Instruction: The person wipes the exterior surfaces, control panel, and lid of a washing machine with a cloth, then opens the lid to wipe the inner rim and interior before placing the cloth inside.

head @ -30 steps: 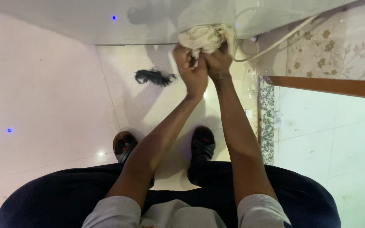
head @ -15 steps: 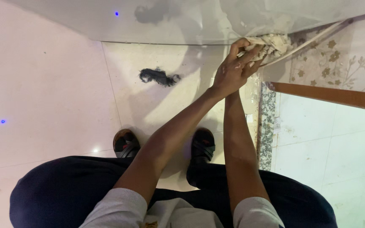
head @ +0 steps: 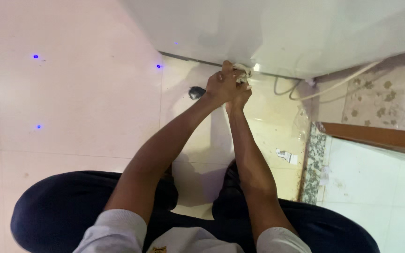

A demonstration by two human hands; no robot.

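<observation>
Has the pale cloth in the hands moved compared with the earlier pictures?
Yes. The pale cloth, bunched in both hands, now lies left of the white cable's loop under the white appliance; half a second ago it was at the patterned wall edge, further right.

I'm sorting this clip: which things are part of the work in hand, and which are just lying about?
In use: left hand, right hand, cloth, white appliance.
Lying about: dark clump, cable, paper scrap, floral mat.

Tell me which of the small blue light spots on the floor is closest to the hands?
The blue spot by the white appliance's bottom edge, just left of the left hand; the two others sit far out on the pink floor.
</observation>
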